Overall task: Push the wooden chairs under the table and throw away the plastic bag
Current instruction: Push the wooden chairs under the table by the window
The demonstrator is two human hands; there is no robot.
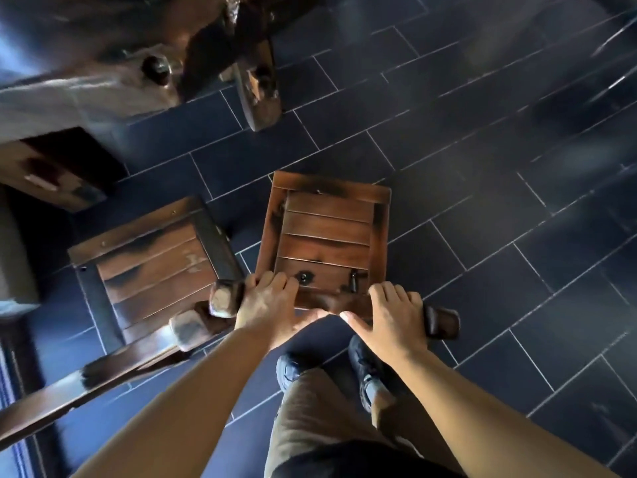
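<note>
The left hand (265, 301) grips the top rail (443, 320) of a wooden chair (325, 236), fingers curled over its far edge and thumb lying along the near side; the right hand (393, 315) holds the same rail nearer its other end, fingers likewise hooked over, thumb pointing inward toward the other thumb; both are grasping, neither released. The chair's slatted seat lies just beyond the hands, out on the dark tiled floor (517, 167) and well apart from the table (86, 63) at the upper left, whose heavy leg (256, 84) stands beyond the seat; so this chair is not yet under. A second chair (151, 267) sits just beside it to the left, angled, its seat also out in the open; it is near the table's edge but not tucked in, as far as can be seen. No plastic bag shows in view. By my judgement the task is near its start: at least two chairs are to be pushed in, and the bag is yet to be found and binned.
</note>
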